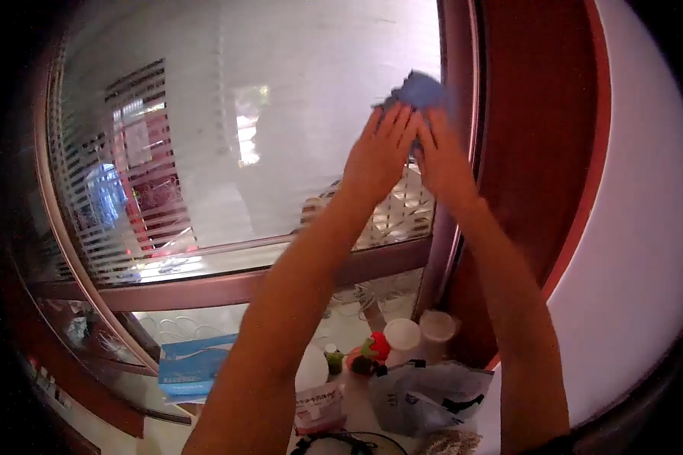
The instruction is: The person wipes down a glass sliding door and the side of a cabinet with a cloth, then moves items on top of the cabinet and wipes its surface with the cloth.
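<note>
Both my arms reach up to a glass pane [296,136] in a brownish metal frame. A crumpled blue cloth [423,89] lies against the glass near its right edge. My left hand [383,152] presses on the lower left of the cloth, its fingers stretched upward over it. Close beside it, my right hand [444,163] holds the cloth's lower right part and is slightly blurred. The hands nearly touch at the fingertips. Parts of the cloth are hidden beneath the fingers.
Below the pane stand a blue box [193,368], two round lidded tubs [402,334], a small red-and-green object [373,347] and a grey-white plastic bag [429,398]. The frame's upright [463,91] and a dark red panel [535,136] border the glass on the right.
</note>
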